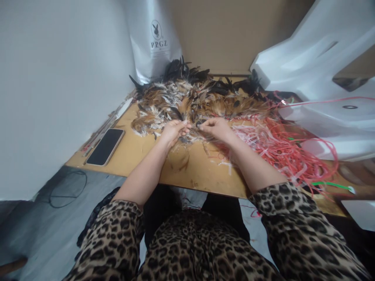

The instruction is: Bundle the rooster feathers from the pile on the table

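Note:
A wide heap of brown, white and black feathers (164, 97) lies across the wooden table. At its near edge my left hand (173, 132) is closed in a pinch, with a brown feather (184, 107) rising from about its fingertips. Just to the right, my right hand (218, 128) is also closed, thumb and fingers pressed together close to the left fingertips. Something small and dark shows at the right fingertips, too small to name. Beside my right forearm spreads a tangle of red and pinkish-white strings (278, 144).
A phone (106, 147) lies at the table's left edge. Behind the feathers stands a white printed bag (155, 47). White molded pieces (310, 58) crowd the right side. A green strip (331, 184) lies near the strings, and a white panel (58, 78) borders the left.

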A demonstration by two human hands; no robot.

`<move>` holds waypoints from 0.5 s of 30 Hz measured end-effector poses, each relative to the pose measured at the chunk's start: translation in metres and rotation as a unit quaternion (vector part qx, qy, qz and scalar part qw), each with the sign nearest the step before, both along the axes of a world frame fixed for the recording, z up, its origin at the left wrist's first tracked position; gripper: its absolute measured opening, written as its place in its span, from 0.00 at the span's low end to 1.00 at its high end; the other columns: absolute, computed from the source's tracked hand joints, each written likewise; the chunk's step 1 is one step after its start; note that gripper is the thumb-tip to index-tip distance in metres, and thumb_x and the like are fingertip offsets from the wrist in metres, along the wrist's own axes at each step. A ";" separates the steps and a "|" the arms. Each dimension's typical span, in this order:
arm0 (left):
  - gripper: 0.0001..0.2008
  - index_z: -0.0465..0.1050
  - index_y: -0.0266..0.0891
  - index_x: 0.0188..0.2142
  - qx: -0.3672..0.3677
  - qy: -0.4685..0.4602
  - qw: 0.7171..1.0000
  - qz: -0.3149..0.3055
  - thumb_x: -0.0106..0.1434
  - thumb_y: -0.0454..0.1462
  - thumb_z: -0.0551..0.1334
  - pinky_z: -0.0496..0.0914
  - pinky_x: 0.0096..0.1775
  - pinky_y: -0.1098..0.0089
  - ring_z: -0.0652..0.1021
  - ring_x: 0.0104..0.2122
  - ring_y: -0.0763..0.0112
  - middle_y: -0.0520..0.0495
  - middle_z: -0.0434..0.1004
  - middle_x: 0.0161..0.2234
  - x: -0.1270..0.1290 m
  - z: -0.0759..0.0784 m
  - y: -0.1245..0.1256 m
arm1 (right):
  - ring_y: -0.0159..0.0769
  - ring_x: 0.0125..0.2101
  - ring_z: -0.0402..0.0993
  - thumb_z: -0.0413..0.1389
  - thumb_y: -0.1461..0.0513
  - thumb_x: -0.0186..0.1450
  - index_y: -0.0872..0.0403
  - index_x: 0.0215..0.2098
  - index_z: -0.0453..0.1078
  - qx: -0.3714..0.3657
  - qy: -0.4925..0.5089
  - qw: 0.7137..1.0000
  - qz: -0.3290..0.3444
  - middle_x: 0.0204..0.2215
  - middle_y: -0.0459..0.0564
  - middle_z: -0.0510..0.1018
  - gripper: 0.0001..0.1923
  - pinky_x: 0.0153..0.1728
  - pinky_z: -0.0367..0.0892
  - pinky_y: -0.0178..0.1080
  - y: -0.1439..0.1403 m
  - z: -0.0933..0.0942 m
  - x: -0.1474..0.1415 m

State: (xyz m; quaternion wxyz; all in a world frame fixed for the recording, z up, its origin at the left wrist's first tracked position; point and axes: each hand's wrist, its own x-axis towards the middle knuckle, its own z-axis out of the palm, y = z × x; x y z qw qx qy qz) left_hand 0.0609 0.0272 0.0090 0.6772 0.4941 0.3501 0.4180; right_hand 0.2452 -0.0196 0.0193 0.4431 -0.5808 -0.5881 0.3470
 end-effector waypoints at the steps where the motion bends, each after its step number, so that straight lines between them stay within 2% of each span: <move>1: 0.10 0.71 0.30 0.28 -0.005 -0.002 1.000 0.004 0.53 0.38 0.65 0.63 0.21 0.81 0.72 0.20 0.83 0.45 0.77 0.27 0.000 0.000 0.000 | 0.28 0.21 0.65 0.60 0.57 0.49 0.58 0.21 0.73 0.004 -0.044 0.999 0.018 0.19 0.45 0.75 0.10 0.25 0.59 0.32 0.000 0.000 0.003; 4: 0.09 0.71 0.30 0.29 -0.017 0.002 1.000 0.009 0.54 0.36 0.64 0.63 0.21 0.82 0.72 0.20 0.83 0.45 0.77 0.27 0.001 0.001 -0.001 | 0.29 0.21 0.66 0.56 0.58 0.52 0.57 0.20 0.72 0.024 -0.157 0.986 0.047 0.18 0.45 0.74 0.10 0.25 0.57 0.32 -0.003 -0.002 0.005; 10: 0.09 0.71 0.29 0.29 -0.021 -0.002 1.000 0.006 0.54 0.36 0.64 0.63 0.22 0.82 0.73 0.20 0.83 0.44 0.77 0.27 0.002 -0.001 -0.001 | 0.30 0.23 0.66 0.56 0.61 0.52 0.53 0.25 0.74 0.025 -0.322 0.946 0.037 0.24 0.47 0.77 0.05 0.26 0.55 0.33 -0.009 -0.006 -0.011; 13: 0.08 0.70 0.30 0.29 -0.022 -0.004 1.000 0.007 0.54 0.35 0.64 0.63 0.22 0.82 0.72 0.20 0.83 0.45 0.77 0.27 0.001 -0.001 0.001 | 0.30 0.22 0.65 0.55 0.63 0.52 0.54 0.22 0.73 0.018 -0.318 0.947 0.032 0.23 0.47 0.76 0.05 0.26 0.55 0.33 -0.008 -0.007 -0.012; 15: 0.07 0.70 0.30 0.29 -0.026 -0.010 1.000 0.008 0.55 0.35 0.63 0.63 0.22 0.82 0.72 0.20 0.83 0.45 0.77 0.26 0.000 -0.001 0.001 | 0.29 0.22 0.65 0.56 0.63 0.52 0.55 0.21 0.73 0.019 -0.243 0.969 0.041 0.21 0.47 0.75 0.05 0.26 0.56 0.33 -0.005 -0.006 -0.007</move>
